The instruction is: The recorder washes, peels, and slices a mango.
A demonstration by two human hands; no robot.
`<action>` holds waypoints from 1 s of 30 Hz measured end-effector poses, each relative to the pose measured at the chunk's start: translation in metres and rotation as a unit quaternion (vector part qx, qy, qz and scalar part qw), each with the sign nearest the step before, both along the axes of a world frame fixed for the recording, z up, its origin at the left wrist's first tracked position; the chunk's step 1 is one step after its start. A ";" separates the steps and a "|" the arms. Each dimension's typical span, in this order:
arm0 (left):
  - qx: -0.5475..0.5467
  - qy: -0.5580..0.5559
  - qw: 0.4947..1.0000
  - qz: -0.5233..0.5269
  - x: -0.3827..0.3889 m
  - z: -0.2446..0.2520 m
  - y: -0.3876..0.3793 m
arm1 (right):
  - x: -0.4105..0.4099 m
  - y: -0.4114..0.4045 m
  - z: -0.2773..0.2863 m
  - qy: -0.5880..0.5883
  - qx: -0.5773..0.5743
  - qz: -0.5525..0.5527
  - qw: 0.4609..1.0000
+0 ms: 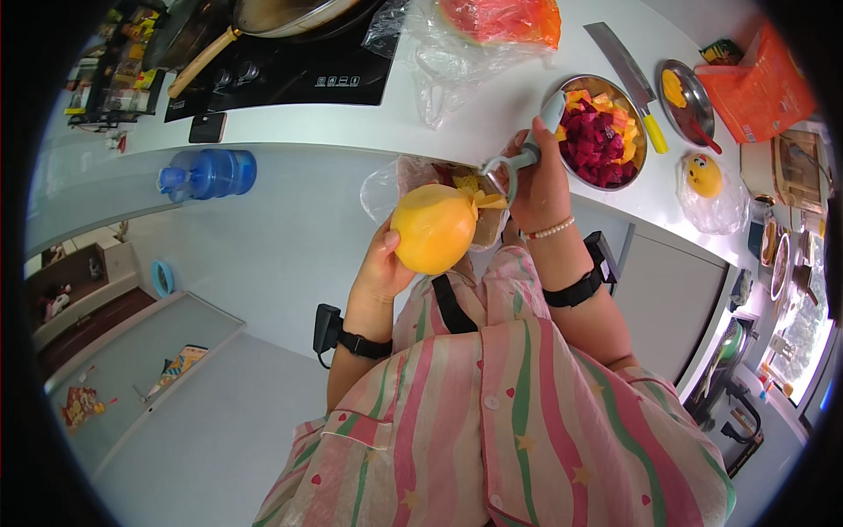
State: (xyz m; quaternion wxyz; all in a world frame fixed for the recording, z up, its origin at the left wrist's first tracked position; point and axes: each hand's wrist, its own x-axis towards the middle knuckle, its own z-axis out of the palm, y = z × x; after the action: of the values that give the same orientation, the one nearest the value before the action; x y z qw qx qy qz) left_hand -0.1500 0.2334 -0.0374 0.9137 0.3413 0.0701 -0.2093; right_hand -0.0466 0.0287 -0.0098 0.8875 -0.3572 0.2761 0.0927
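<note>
In my left hand (382, 263) is a round yellow melon (435, 229), its surface smooth and shiny. Strips of peel (489, 199) stick out from its right end. My right hand (541, 178) grips a grey-handled Y-shaped peeler (510, 172), its head close beside those strips; whether the blade touches them I cannot tell. Below both hands sits a bin lined with a clear plastic bag (388, 188), with yellow scraps inside and the melon partly covering it. Just beyond my right hand, on the white counter, stands a metal bowl (644, 158) of diced red-purple and orange-yellow fruit.
A cleaver (622, 59) with a yellow handle lies beside the bowl, near a small metal dish (699, 99). Bagged watermelon (494, 20) and a bagged yellow fruit (705, 174) rest on the counter (369, 125). A pan (283, 16) is on the black cooktop (296, 72).
</note>
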 end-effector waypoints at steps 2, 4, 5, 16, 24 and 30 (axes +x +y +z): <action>0.017 0.034 0.998 0.054 -0.004 -0.010 -0.006 | 0.002 -0.005 -0.001 0.004 0.034 0.017 0.999; 0.033 0.069 0.991 0.106 -0.005 -0.015 -0.008 | 0.004 -0.011 0.000 0.011 0.074 0.054 0.996; -0.002 0.077 0.992 0.097 -0.003 -0.016 -0.004 | 0.003 -0.009 0.000 0.011 0.073 0.054 0.996; -0.089 0.074 0.993 0.019 -0.005 -0.026 0.000 | -0.008 0.027 -0.010 0.016 0.052 0.034 0.998; -0.030 0.146 0.987 0.053 -0.002 -0.030 -0.007 | -0.004 0.035 -0.007 -0.101 -0.099 0.036 0.989; -0.015 0.130 0.991 0.026 0.002 -0.013 -0.010 | 0.006 0.014 0.005 -0.136 -0.055 -0.018 0.989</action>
State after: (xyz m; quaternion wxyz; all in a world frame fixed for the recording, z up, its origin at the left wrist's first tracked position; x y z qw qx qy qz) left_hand -0.1477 0.2236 -0.0500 0.9069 0.2954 0.1945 -0.2290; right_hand -0.0409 0.0423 -0.0046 0.8972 -0.4098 0.1643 0.0119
